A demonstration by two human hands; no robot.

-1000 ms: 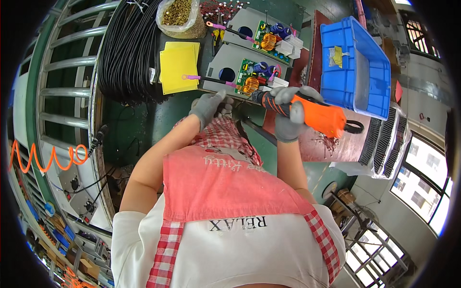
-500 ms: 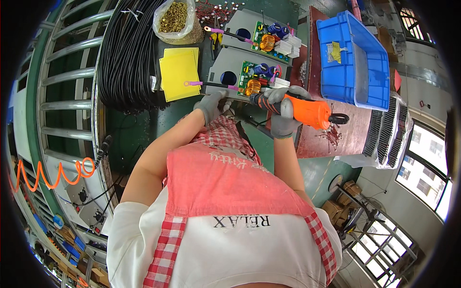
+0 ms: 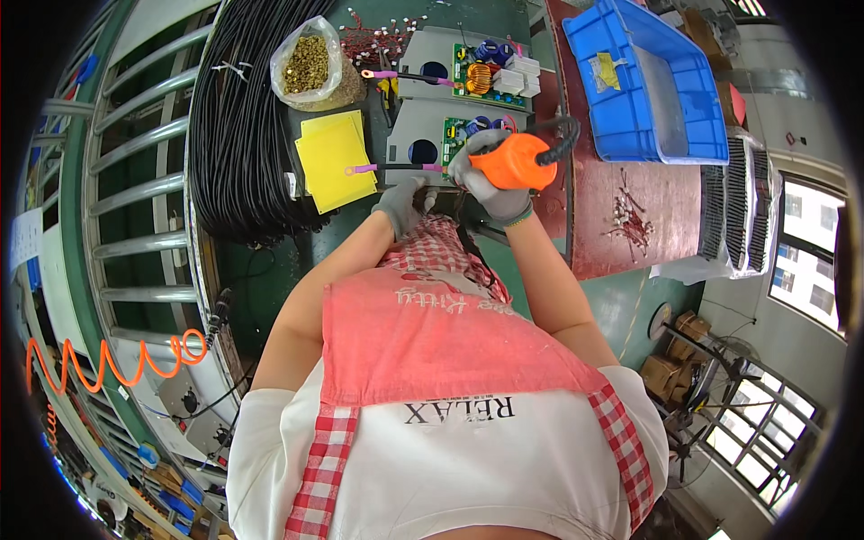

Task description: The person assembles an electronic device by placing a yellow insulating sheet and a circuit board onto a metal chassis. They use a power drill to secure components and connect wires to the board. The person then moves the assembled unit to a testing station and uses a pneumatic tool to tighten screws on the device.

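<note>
My gloved right hand [image 3: 490,180] is wrapped round an orange electric screwdriver [image 3: 515,164] with a black cord loop at its rear. Its front end is hidden behind the hand, over the near grey metal panel [image 3: 400,135]. A green circuit board [image 3: 448,155] on that panel is partly covered by the tool and hand. My gloved left hand [image 3: 400,207] is at the panel's near edge, fingers curled; what they hold is hidden. Just beyond it lies a black cable [image 3: 396,168] with pink-sleeved ends. A second grey panel [image 3: 423,45] behind carries a similar board [image 3: 477,76].
Yellow sheets [image 3: 333,162], a bag of brass-coloured parts [image 3: 308,67], yellow-handled pliers [image 3: 388,94] and a black cable bundle [image 3: 238,171] lie left. To the right, a blue crate [image 3: 621,108] and small red wires [image 3: 630,220] rest on a reddish board [image 3: 589,243].
My right hand has swung the screwdriver left and farther over the near panel, its rear end now turned toward me. My left hand stays at the panel edge. The whole view has shifted slightly.
</note>
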